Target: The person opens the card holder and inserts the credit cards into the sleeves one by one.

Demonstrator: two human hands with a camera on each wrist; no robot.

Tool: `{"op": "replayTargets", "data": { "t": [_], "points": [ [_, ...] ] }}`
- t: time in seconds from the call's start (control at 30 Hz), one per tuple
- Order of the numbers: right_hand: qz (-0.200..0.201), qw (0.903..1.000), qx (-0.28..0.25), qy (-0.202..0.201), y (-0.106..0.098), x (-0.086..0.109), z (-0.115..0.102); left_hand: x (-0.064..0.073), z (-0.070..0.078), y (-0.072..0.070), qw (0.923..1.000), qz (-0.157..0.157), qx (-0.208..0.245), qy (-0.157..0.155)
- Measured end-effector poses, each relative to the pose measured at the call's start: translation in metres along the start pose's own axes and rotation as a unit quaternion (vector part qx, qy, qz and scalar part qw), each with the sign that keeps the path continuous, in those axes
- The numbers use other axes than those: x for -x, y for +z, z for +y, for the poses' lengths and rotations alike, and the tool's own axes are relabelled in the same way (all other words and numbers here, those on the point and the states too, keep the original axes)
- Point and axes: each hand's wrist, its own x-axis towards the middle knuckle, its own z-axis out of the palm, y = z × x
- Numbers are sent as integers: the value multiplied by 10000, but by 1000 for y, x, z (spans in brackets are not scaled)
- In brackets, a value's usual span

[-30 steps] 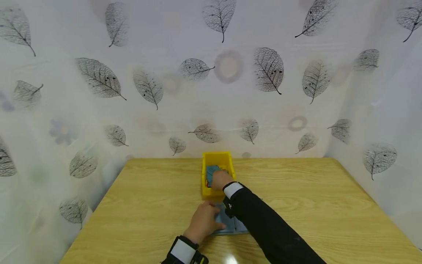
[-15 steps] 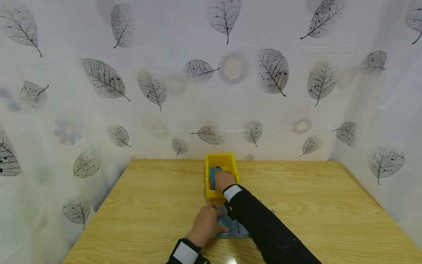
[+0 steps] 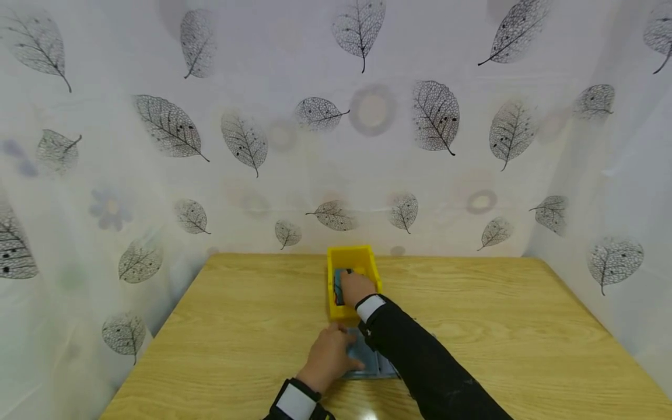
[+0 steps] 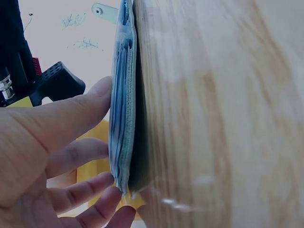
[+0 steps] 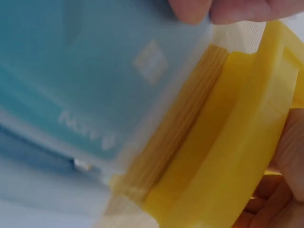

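Note:
My right hand (image 3: 356, 287) is inside the yellow bin (image 3: 346, 255) and pinches the edge of a teal card-like piece (image 5: 95, 57), which carries white lettering and a small pale diamond. In the right wrist view its fingertips (image 5: 190, 8) show at the top of this piece. Just in front of the bin, a blue-grey card holder (image 3: 362, 357) with clear leaves lies on the table. My left hand (image 3: 326, 357) rests on its left part, with thumb and fingers spread. The left wrist view shows that thumb (image 4: 97, 92) touching the holder's stacked leaves; the right sleeve covers its right part.
A light wood table (image 3: 252, 315) bears both the bin and the holder. Behind it and at the sides hangs a white leaf-patterned curtain (image 3: 252, 198). A snap strap (image 4: 105, 12) sticks out from the holder in the left wrist view.
In the bin, the teal piece has turned and shows a narrower, darker face beside my right hand. The left hand stays on the holder. The whole head view has shifted slightly.

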Motion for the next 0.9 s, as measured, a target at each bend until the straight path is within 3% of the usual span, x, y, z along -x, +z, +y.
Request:
{"op": "replayTargets", "data": {
  "t": [0.23,0.4,0.5,0.67,0.77,0.9],
  "points": [
    [271,9993,19,-257,-16,4,4,1,-1,4,9999,-11,-157,-37],
    [119,9946,-865,-558,-54,8,19,0,0,2,9996,-79,-240,-111],
    [185,9829,-1673,-750,-76,19,30,-1,1,2,9994,-114,-311,-83],
    [527,9662,-2350,-921,-94,45,45,0,1,3,9991,-207,-369,-22],
    [320,9507,-2933,-954,-99,64,54,-1,-2,5,9992,-167,-347,56],
    [-273,9186,-3821,-969,-101,89,67,-3,-4,6,9996,-97,-253,92]
  ]
}}
